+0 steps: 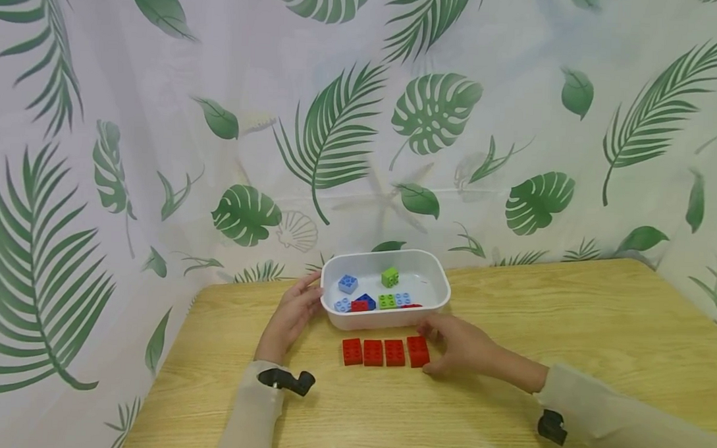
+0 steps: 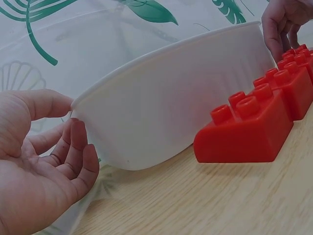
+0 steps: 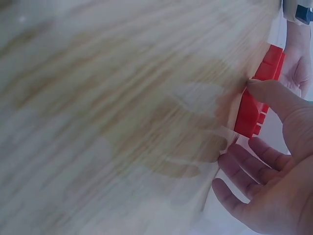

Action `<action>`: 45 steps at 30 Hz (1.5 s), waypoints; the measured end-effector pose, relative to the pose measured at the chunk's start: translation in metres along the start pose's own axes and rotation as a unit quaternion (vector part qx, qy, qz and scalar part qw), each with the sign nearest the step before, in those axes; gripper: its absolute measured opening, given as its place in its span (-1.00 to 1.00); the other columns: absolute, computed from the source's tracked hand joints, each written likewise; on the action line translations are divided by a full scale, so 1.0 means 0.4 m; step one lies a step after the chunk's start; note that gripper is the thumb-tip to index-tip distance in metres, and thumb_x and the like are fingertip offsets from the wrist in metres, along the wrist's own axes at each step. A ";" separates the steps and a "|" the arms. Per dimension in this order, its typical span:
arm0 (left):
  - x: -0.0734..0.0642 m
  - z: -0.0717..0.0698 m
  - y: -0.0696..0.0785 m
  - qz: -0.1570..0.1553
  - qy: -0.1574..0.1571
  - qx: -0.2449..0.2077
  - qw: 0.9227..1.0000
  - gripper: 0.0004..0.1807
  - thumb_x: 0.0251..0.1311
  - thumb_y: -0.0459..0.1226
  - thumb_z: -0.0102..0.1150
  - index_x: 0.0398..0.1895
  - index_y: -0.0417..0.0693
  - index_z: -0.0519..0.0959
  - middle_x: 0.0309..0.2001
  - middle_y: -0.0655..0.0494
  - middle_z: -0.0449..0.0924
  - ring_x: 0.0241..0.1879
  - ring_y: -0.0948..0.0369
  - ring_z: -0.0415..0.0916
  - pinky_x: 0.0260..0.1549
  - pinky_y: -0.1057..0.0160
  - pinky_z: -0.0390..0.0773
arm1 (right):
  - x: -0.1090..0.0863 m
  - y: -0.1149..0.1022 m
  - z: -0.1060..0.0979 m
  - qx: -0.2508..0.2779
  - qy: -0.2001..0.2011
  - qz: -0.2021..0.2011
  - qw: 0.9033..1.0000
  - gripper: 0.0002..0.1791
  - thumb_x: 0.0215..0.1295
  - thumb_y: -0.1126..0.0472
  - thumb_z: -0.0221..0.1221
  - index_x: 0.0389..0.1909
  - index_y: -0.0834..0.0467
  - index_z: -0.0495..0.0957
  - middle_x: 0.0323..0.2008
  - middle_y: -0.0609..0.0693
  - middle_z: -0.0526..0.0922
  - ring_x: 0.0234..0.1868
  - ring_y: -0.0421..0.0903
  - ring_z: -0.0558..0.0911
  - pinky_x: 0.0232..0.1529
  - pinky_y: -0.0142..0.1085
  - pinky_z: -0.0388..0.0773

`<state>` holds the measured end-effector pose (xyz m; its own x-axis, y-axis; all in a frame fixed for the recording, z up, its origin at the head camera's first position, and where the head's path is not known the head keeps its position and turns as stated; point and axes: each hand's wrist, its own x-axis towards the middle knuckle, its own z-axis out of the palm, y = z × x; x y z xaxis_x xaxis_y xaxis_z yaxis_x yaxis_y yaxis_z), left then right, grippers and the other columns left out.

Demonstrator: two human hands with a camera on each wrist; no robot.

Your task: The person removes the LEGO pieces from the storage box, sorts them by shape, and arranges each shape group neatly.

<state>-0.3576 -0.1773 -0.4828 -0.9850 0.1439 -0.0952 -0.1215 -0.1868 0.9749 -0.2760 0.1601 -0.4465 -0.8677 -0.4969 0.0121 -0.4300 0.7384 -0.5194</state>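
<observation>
Spanning the rightmost red block (image 1: 418, 354), the right hand (image 1: 463, 346) pinches it narrowly between thumb and fingers on the wooden table (image 1: 340, 421). Three other red blocks (image 1: 373, 353) line up to its left, studs upward, just in front of the white tray (image 1: 361, 323). The left hand (image 1: 290, 317), fingers loosely bent, touches the tray's left end. Blue, green and red pieces (image 1: 387, 302) lie inside the tray.
</observation>
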 end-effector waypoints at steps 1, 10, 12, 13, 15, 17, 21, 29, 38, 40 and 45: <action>0.000 -0.001 0.000 0.000 -0.001 0.000 1.000 -0.43 0.45 -0.38 0.05 0.50 -0.10 0.31 0.32 -0.16 0.39 0.02 0.24 0.53 -0.01 0.35 0.55 | 0.001 -0.001 0.001 -0.008 0.000 0.001 1.000 -0.33 -0.09 0.10 0.59 0.08 0.10 0.55 -0.04 -0.10 0.63 -0.03 -0.08 0.55 0.06 -0.09 0.59; 0.003 -0.005 -0.002 0.000 0.003 -0.006 1.000 -0.44 0.45 -0.38 0.05 0.49 -0.11 0.32 0.31 -0.15 0.42 0.02 0.23 0.54 0.01 0.34 0.55 | 0.027 -0.053 -0.054 -0.095 0.008 -0.066 0.993 -0.34 -0.10 0.06 0.61 0.06 0.11 0.60 -0.08 -0.01 0.65 -0.09 -0.04 0.59 -0.05 -0.17 0.64; 0.002 -0.007 -0.003 0.002 0.003 -0.005 1.000 -0.44 0.45 -0.38 0.05 0.50 -0.11 0.31 0.32 -0.16 0.41 0.04 0.22 0.53 0.02 0.33 0.55 | 0.046 -0.067 -0.077 -0.071 0.013 -0.084 0.994 -0.44 -0.03 0.11 0.57 0.02 0.14 0.61 -0.14 0.01 0.65 -0.14 -0.04 0.58 -0.12 -0.22 0.62; 0.002 -0.007 -0.002 0.002 0.003 -0.004 1.000 -0.44 0.45 -0.38 0.05 0.50 -0.11 0.30 0.33 -0.17 0.40 0.05 0.22 0.52 0.03 0.34 0.55 | 0.058 -0.073 -0.088 -0.062 0.018 -0.095 0.993 -0.48 0.02 0.13 0.55 0.00 0.14 0.61 -0.17 0.00 0.65 -0.15 -0.03 0.58 -0.14 -0.25 0.60; 0.000 -0.008 -0.002 0.001 0.005 -0.007 1.000 -0.43 0.45 -0.38 0.06 0.50 -0.11 0.30 0.35 -0.18 0.39 0.07 0.20 0.52 0.03 0.34 0.55 | 0.087 -0.085 -0.106 -0.042 0.029 -0.118 0.992 -0.55 0.07 0.18 0.51 -0.01 0.15 0.62 -0.19 -0.01 0.66 -0.17 -0.02 0.59 -0.14 -0.26 0.61; -0.001 -0.010 -0.002 0.001 0.005 -0.007 1.000 -0.42 0.44 -0.38 0.05 0.51 -0.12 0.28 0.35 -0.19 0.38 0.08 0.19 0.51 0.03 0.34 0.55 | 0.119 -0.096 -0.121 -0.028 0.036 -0.137 0.990 -0.60 0.12 0.22 0.48 -0.01 0.16 0.63 -0.18 -0.02 0.67 -0.15 0.01 0.60 -0.11 -0.22 0.63; -0.002 -0.014 -0.003 0.000 0.006 -0.009 1.000 -0.41 0.44 -0.39 0.04 0.52 -0.13 0.27 0.35 -0.19 0.37 0.11 0.18 0.50 0.04 0.35 0.55 | 0.184 -0.125 -0.141 -0.030 0.017 -0.163 0.986 -0.62 0.14 0.25 0.47 0.00 0.12 0.64 -0.16 -0.07 0.69 -0.15 -0.07 0.61 -0.06 -0.21 0.65; 0.002 -0.015 -0.003 0.006 0.005 -0.017 1.000 -0.42 0.44 -0.38 0.06 0.50 -0.14 0.30 0.32 -0.16 0.41 0.07 0.20 0.53 0.04 0.34 0.56 | 0.282 -0.171 -0.129 -0.113 -0.065 -0.167 0.977 -0.55 0.16 0.25 0.46 0.09 0.00 0.65 -0.12 -0.07 0.67 -0.11 -0.10 0.59 0.00 -0.20 0.66; 0.000 -0.003 -0.005 0.012 -0.006 -0.018 1.000 -0.43 0.45 -0.41 0.02 0.51 -0.18 0.28 0.23 -0.07 0.45 0.02 0.23 0.55 0.03 0.33 0.56 | 0.331 -0.173 -0.085 -0.157 -0.113 -0.143 0.971 -0.47 0.11 0.25 0.49 0.15 -0.05 0.68 0.11 0.05 0.67 0.05 0.04 0.66 0.14 -0.13 0.65; 0.000 -0.002 -0.006 0.013 -0.005 -0.018 1.000 -0.42 0.44 -0.40 0.03 0.51 -0.18 0.28 0.25 -0.10 0.44 0.04 0.21 0.54 0.03 0.33 0.55 | 0.337 -0.174 -0.080 -0.160 -0.119 -0.137 0.970 -0.47 0.12 0.26 0.48 0.15 -0.05 0.68 0.13 0.05 0.67 0.06 0.03 0.66 0.17 -0.11 0.63; 0.000 -0.002 -0.005 0.011 -0.003 -0.019 1.000 -0.42 0.43 -0.40 0.04 0.50 -0.17 0.29 0.28 -0.14 0.41 0.10 0.15 0.52 0.03 0.30 0.56 | 0.353 -0.172 -0.067 -0.170 -0.128 -0.139 0.967 -0.49 0.13 0.26 0.48 0.14 -0.06 0.68 0.13 0.03 0.68 0.05 0.01 0.66 0.19 -0.10 0.62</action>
<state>-0.3573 -0.1777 -0.4850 -0.9867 0.1451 -0.0728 -0.1046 -0.2258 0.9685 -0.3754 0.0513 -0.3861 -0.6361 -0.7617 -0.1231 -0.7321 0.6463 -0.2153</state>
